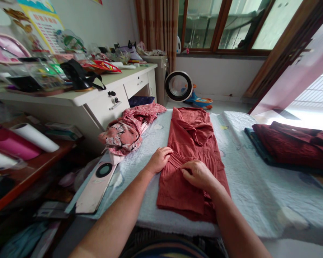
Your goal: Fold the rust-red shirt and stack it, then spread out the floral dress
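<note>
A rust-red garment (192, 150) lies lengthwise on the light blue cover, its near part folded over and its far end bunched in loose wrinkles. Whether it is a shirt or trousers I cannot tell. At its left edge my left hand (160, 159) has its fingers closed on the fabric. My right hand (197, 174) rests on the middle of the garment, fingers curled and pinching the cloth near a crosswise seam. To the left is a crumpled pink floral garment (126, 132), lying partly over a long white board-like object (97, 186) with a dark round spot.
Folded dark red and dark green clothes (293, 145) are stacked at the right of the blue cover (247, 172). A cluttered white desk (97, 107) runs along the left. Beyond the far edge are a washing machine with its round door (178, 86) open and a blue ride-on toy (200, 100).
</note>
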Demonstrator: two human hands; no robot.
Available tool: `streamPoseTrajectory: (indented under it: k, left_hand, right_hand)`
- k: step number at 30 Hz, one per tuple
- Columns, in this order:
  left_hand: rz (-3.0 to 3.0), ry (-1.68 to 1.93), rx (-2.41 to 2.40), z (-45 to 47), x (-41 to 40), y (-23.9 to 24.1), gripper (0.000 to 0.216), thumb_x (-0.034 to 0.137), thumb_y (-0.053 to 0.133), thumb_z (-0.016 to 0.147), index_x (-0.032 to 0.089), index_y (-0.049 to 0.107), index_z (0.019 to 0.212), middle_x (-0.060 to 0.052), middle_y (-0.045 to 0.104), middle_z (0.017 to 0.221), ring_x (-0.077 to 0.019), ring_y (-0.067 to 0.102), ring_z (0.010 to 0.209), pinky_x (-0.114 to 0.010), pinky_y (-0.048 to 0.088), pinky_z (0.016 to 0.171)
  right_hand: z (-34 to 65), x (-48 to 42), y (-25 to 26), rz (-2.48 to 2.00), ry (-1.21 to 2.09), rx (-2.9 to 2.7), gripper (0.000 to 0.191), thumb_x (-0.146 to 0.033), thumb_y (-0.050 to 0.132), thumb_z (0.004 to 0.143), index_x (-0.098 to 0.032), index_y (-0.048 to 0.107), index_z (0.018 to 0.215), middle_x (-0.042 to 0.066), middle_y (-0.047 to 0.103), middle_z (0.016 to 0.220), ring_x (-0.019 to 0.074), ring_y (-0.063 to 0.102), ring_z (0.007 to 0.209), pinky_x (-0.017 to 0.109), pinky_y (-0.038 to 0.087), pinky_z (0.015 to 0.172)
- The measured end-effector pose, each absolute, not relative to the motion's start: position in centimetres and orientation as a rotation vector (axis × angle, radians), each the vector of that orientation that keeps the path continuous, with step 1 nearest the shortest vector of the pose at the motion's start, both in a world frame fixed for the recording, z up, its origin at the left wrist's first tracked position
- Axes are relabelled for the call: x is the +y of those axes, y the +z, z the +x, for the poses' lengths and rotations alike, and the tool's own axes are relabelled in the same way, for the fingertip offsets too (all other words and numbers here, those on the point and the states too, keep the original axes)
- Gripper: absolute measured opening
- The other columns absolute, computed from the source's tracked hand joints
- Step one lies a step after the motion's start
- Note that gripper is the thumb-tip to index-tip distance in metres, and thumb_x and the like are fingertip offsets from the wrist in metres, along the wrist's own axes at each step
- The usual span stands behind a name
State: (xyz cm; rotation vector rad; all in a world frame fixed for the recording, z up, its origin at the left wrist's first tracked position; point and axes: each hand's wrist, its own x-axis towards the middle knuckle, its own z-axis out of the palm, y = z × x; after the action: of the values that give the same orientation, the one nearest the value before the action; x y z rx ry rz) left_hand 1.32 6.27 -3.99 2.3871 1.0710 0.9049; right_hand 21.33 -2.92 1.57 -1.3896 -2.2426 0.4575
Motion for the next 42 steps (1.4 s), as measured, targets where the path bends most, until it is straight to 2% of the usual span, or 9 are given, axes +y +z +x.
streamPoseTrajectory:
  k: [5, 9, 13, 21, 29, 42]
  left_hand:
    - [2.372, 0.911, 1.083, 1.4, 6.3, -4.0, 0.028, 0.006, 0.054, 0.085, 0.018, 0.07, 0.104, -0.006, 0.07, 0.113, -0.0191, 0.063, 0.109, -0.038, 0.048, 0.102]
    - [2.377, 0.912, 1.085, 1.5, 6.4, -4.1, 0.028, 0.005, 0.054, 0.086, 0.018, 0.07, 0.104, -0.006, 0.07, 0.114, -0.0188, 0.063, 0.109, -0.038, 0.048, 0.102]
    - [2.382, 0.906, 1.097, 1.5, 6.4, -4.1, 0.028, 0.005, 0.054, 0.085, 0.017, 0.07, 0.104, -0.006, 0.07, 0.114, -0.0193, 0.063, 0.109, -0.038, 0.049, 0.102]
    - [2.368, 0.929, 1.112, 1.6, 6.2, -4.1, 0.028, 0.005, 0.054, 0.085, 0.018, 0.07, 0.104, -0.006, 0.07, 0.114, -0.0188, 0.062, 0.109, -0.038, 0.049, 0.102]
    - [2.375, 0.933, 1.1, 1.6, 6.1, -4.0, 0.028, 0.005, 0.054, 0.086, 0.018, 0.07, 0.105, -0.006, 0.07, 0.114, -0.019, 0.062, 0.108, -0.038, 0.049, 0.102]
    - [2.378, 0.94, 1.082, 1.5, 6.1, -4.2, 0.028, 0.005, 0.054, 0.086, 0.018, 0.07, 0.105, -0.007, 0.07, 0.114, -0.0192, 0.062, 0.11, -0.038, 0.048, 0.102]
  right_hand:
    - [21.1, -2.8, 1.0, -1.35, 0.441, -2.16, 0.018, -0.013, 0.054, 0.083, -0.018, 0.065, 0.07, 0.003, 0.068, 0.071, 0.0148, 0.061, 0.068, 0.026, 0.043, 0.07]
    - [20.9, -2.8, 0.7, -1.275, 0.455, -2.14, 0.017, -0.012, 0.052, 0.085, -0.018, 0.068, 0.087, 0.005, 0.071, 0.087, 0.0177, 0.064, 0.084, 0.03, 0.046, 0.083]
    - [20.4, -2.7, 0.5, -1.203, 0.515, -2.186, 0.032, -0.009, 0.049, 0.084, -0.018, 0.068, 0.109, 0.007, 0.071, 0.113, 0.0185, 0.064, 0.103, 0.032, 0.046, 0.096]
    - [20.0, -2.5, -0.1, -1.25, 0.468, -2.303, 0.038, -0.014, 0.053, 0.085, -0.016, 0.066, 0.12, 0.009, 0.067, 0.125, 0.0225, 0.058, 0.116, 0.038, 0.041, 0.106]
    - [20.3, -2.5, 0.7, -1.281, 0.465, -2.324, 0.028, -0.015, 0.054, 0.086, -0.019, 0.071, 0.108, 0.006, 0.073, 0.105, 0.0208, 0.062, 0.098, 0.035, 0.046, 0.092]
    - [21.6, -2.6, 1.2, -1.3, 0.453, -2.264, 0.021, -0.017, 0.053, 0.087, -0.02, 0.074, 0.088, 0.004, 0.073, 0.08, 0.0168, 0.065, 0.078, 0.028, 0.046, 0.079]
